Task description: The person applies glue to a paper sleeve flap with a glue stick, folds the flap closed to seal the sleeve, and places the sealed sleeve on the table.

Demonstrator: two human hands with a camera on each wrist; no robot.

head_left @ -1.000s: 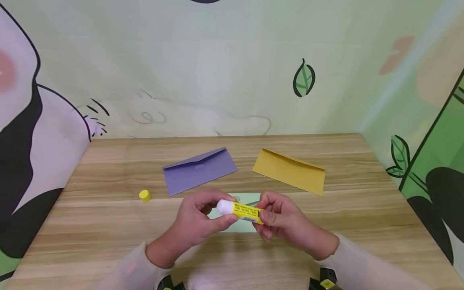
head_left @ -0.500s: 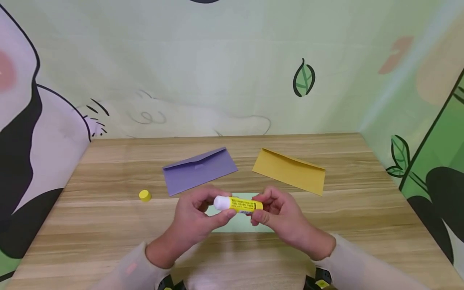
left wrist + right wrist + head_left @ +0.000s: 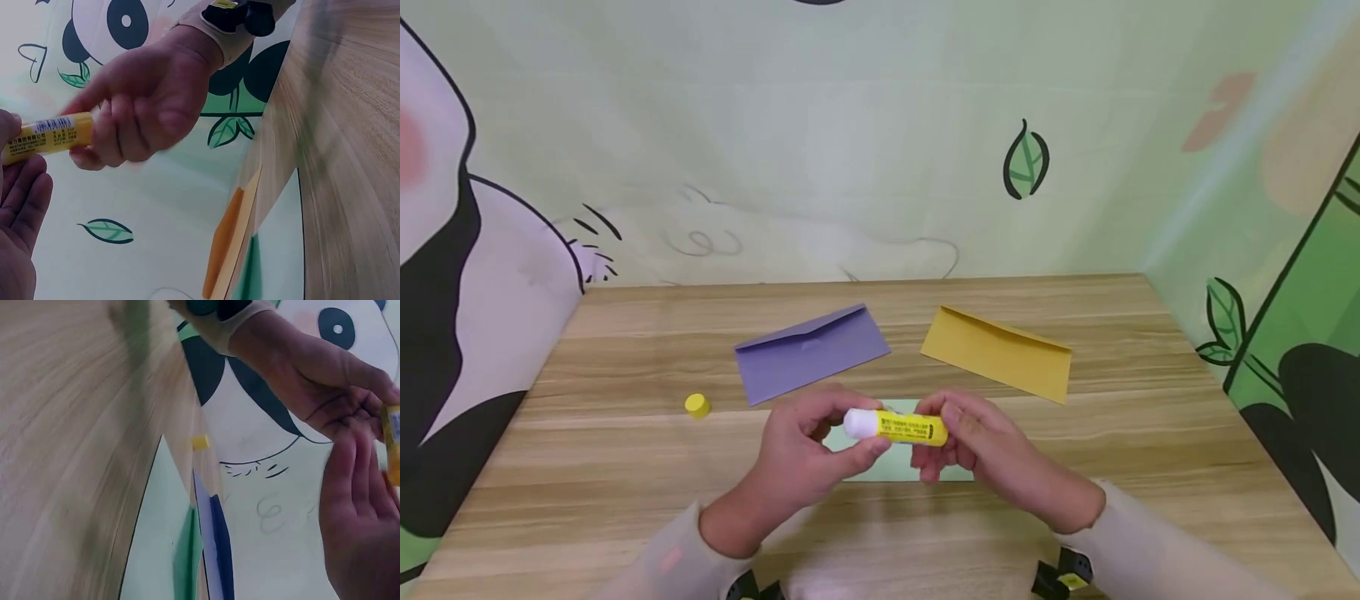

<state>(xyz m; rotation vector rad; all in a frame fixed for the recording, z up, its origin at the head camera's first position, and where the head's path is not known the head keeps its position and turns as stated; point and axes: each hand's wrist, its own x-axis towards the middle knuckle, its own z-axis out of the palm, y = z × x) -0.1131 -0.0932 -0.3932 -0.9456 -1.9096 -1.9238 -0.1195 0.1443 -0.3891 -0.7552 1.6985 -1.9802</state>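
Note:
A yellow glue stick with a white end lies level in the air between both hands. My left hand pinches it between thumb and fingers near the white end. At the plain yellow end, my right hand holds it with thumb and fingertips; the left wrist view shows those fingers curled against the glue stick. Below the hands lies a pale green envelope, partly covered by them; in the right wrist view its darker green flap stands raised.
A purple envelope lies behind the left hand, a yellow envelope behind the right. The small yellow cap sits on the wooden table at the left. A printed backdrop rises behind the table.
The glue stick has turned from slanting down to the right to nearly level and has risen slightly. The right hand's fingers have shifted round its yellow end; the left hand has barely moved.

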